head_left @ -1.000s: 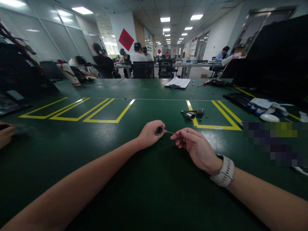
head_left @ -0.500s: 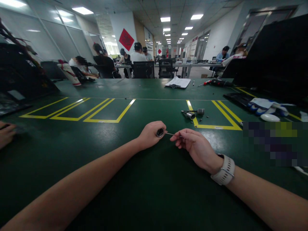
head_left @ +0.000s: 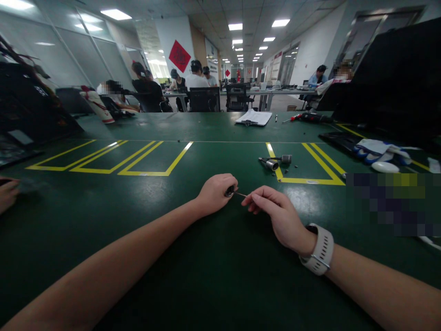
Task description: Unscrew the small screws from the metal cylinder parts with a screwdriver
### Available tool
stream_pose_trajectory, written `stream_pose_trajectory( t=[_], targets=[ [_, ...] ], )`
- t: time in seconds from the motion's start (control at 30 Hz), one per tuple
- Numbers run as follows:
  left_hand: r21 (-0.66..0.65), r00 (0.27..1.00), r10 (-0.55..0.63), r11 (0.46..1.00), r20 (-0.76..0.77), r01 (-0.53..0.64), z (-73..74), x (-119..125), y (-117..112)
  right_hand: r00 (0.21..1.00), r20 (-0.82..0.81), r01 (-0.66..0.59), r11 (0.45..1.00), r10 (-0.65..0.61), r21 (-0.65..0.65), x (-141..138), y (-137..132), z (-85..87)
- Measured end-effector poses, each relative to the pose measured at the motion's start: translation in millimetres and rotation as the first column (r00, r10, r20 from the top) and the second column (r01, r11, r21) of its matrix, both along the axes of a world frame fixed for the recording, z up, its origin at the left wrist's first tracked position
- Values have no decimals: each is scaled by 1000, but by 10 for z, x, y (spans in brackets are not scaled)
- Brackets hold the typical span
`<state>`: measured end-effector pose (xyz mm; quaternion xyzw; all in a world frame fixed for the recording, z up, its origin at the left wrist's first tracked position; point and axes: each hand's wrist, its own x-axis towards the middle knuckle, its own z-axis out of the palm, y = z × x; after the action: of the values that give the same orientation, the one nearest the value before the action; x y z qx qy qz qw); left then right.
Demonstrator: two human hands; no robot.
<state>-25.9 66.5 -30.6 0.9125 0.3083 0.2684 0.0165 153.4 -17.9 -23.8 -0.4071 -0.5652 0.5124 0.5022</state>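
My left hand is wrapped round a small metal piston, whose hollow round end faces me; the rest of it is hidden in the fist. Between the thumb and fingers of my right hand is a thin metal rod. Its far tip meets the piston's edge or goes into it; I cannot tell which. Beyond the hands lie two more pistons with connecting rods, a nearer one and a farther one, with several tiny dark parts close by.
Yellow tape marks line the green table. A clipboard with papers, a pen, a red-handled screwdriver, gloves and a white mouse-like object lie farther off. Another person's hand is at the left edge.
My right hand has shifted slightly left, nearer to the piston, and its wrist has turned a little. Less of the rod shows between the hands. My left hand stays in place.
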Motion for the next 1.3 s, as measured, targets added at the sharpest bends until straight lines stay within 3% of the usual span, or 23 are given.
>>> stream_pose_trajectory(
  t=[0.23,0.47,0.6,0.7,0.83,1.07,1.3],
  targets=[
    [-24,994,-84,996,75,86,3,-14,5,957,-289,-89,966,16,-242,52,92,44],
    [-66,991,-73,995,115,81,13,2,-1,946,-324,-105,966,24,-237,43,111,12],
    [-39,997,-45,998,67,48,7,4,-6,968,-248,-8,989,-29,-146,16,51,22],
    [5,999,-40,999,5,40,0,3,-3,996,-70,52,998,-55,-38,-2,-6,38],
    [78,995,-34,996,-99,42,3,2,-10,995,94,25,999,-28,27,-13,-39,53],
    [30,994,-96,995,-48,97,28,-10,-28,968,-250,-69,967,5,-245,45,66,62],
    [-71,976,-168,981,137,179,13,-14,19,929,-369,-131,947,15,-292,69,126,36]
  ],
)
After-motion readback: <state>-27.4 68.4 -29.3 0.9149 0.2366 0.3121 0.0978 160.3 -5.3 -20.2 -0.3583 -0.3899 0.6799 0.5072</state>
